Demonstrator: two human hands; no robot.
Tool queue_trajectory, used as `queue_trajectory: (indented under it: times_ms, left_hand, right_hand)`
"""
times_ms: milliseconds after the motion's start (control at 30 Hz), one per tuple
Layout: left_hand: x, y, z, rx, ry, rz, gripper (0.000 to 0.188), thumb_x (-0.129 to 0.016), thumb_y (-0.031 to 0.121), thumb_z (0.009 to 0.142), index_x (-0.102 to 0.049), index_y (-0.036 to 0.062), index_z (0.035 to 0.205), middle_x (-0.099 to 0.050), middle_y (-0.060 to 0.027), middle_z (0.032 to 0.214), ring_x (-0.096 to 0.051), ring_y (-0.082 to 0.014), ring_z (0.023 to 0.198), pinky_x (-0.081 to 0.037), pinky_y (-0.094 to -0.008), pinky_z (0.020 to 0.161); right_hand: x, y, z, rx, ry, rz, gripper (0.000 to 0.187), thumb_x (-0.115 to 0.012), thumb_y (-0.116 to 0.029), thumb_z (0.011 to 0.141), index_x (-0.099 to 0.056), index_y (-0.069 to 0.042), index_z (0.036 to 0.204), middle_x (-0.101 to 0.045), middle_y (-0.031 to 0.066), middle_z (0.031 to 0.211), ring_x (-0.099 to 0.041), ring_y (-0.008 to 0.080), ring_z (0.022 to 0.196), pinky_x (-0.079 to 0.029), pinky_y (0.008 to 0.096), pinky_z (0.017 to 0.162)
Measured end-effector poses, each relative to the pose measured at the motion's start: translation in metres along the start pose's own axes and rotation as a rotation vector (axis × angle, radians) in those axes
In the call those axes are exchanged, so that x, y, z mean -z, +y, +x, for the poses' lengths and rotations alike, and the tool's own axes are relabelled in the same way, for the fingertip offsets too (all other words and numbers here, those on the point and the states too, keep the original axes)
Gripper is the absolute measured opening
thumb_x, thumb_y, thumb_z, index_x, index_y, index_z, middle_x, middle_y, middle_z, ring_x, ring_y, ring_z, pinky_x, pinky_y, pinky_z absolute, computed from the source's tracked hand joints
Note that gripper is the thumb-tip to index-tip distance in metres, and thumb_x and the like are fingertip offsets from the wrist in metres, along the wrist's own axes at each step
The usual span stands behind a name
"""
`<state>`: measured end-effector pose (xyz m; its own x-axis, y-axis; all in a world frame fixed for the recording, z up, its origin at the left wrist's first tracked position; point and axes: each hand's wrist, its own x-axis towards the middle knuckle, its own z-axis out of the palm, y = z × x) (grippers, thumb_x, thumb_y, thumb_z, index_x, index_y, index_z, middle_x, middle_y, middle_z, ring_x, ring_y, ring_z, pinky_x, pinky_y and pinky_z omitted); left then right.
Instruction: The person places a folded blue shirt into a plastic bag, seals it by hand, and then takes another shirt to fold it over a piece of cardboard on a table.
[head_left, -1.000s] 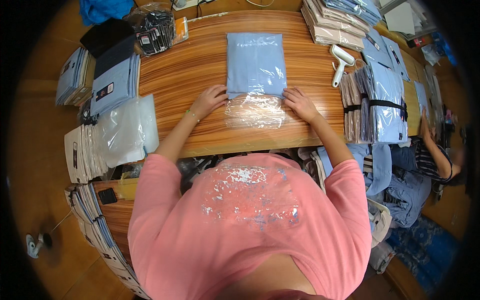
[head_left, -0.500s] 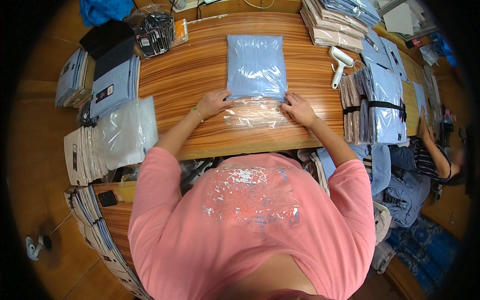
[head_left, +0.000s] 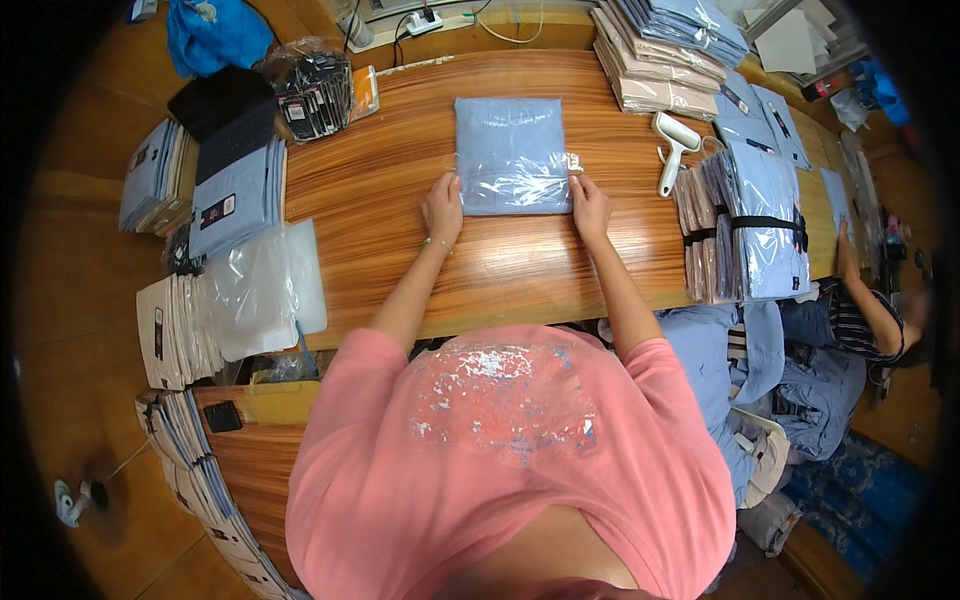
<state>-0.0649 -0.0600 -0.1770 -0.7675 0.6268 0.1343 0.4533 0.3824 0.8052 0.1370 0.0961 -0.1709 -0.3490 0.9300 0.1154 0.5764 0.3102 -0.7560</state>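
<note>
A folded light-blue garment in a clear plastic bag (head_left: 510, 140) lies flat near the middle of the wooden table. My left hand (head_left: 443, 208) grips its left edge by the near corner, fingers curled at the side. On the opposite edge, my right hand (head_left: 590, 207) grips the bag, thumb toward the top. The bag's near end looks straight, with no loose flap showing on the table before it. Light glares off the plastic across the lower half. A small white printed patch (head_left: 573, 161) shows at the bag's right edge.
To the right are a white lint roller (head_left: 676, 150), strapped bagged garments (head_left: 765, 225) and a tall garment stack (head_left: 660, 85). At left lie clear bags (head_left: 262, 295), folded blue garments (head_left: 235, 200) and black packets (head_left: 312, 105). Another person's arm (head_left: 850, 262) reaches in at far right.
The loose clear flap at the near end no longer shows. Both hands have shifted from the near corners to the bag's sides and now grip them.
</note>
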Motion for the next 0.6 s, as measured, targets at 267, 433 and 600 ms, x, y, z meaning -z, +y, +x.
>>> queue_trajectory:
  times_ms: [267, 433, 600]
  left_hand:
    - [0.002, 0.014, 0.035, 0.177, -0.215, -0.588, 0.031, -0.059, 0.027, 0.086, -0.061, -0.0021, 0.097, -0.063, -0.0054, 0.078, -0.054, -0.0099, 0.071, -0.043, -0.0249, 0.065]
    - [-0.018, -0.002, 0.060, -0.186, -0.094, -0.244, 0.027, -0.050, 0.028, 0.090, -0.061, 0.0040, 0.093, -0.064, -0.0128, 0.077, -0.060, -0.0269, 0.073, -0.045, -0.0355, 0.065]
    - [-0.022, 0.010, 0.055, -0.182, -0.076, -0.022, 0.027, -0.043, 0.028, 0.093, -0.057, 0.0057, 0.086, -0.064, -0.0151, 0.082, -0.060, -0.0333, 0.077, -0.045, -0.0391, 0.065]
  right_hand:
    - [0.001, 0.013, 0.005, 0.013, -0.027, -0.063, 0.032, -0.049, -0.040, 0.088, -0.061, -0.011, 0.085, -0.059, 0.0181, 0.069, -0.057, 0.0381, 0.068, -0.042, 0.0453, 0.061]
    - [0.002, 0.002, 0.004, -0.013, -0.047, 0.023, 0.030, -0.049, -0.039, 0.088, -0.063, -0.014, 0.093, -0.061, 0.0177, 0.073, -0.057, 0.0370, 0.073, -0.043, 0.0430, 0.063]
    - [-0.011, 0.014, 0.017, -0.163, -0.104, 0.649, 0.018, -0.059, -0.017, 0.085, -0.064, 0.000, 0.088, -0.059, 0.0011, 0.072, -0.050, 0.0095, 0.063, -0.041, 0.0244, 0.058]
